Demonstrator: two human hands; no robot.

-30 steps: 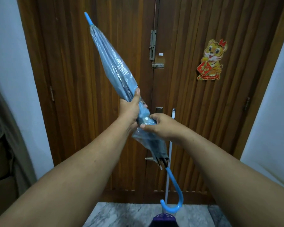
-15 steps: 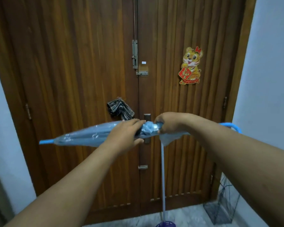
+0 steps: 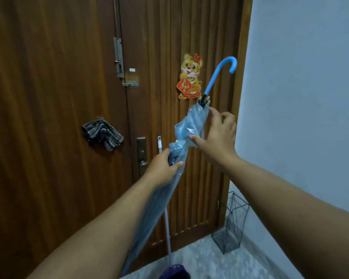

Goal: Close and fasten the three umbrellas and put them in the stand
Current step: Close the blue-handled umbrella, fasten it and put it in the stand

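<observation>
A closed clear blue umbrella (image 3: 191,121) stands slanted in front of the wooden door, its curved blue handle (image 3: 220,75) up at the right and its tip low at the left. My left hand (image 3: 163,170) grips the folded canopy at its middle. My right hand (image 3: 218,131) is beside the upper canopy with fingers spread, thumb and a fingertip touching the plastic. A black wire umbrella stand (image 3: 230,224) sits on the floor in the right corner, and I see nothing inside it. No other umbrella is in view.
A double wooden door (image 3: 58,117) with bolts fills the left and middle. A striped cloth (image 3: 101,133) hangs by the latch. A white mop pole (image 3: 165,208) leans on the door, its purple head (image 3: 175,272) at the bottom. A white wall (image 3: 300,97) is on the right.
The umbrella swung from level to handle-up, tip-down. My right hand loosened from a closed grip to spread fingers. The view shifted right, showing more of the wire stand.
</observation>
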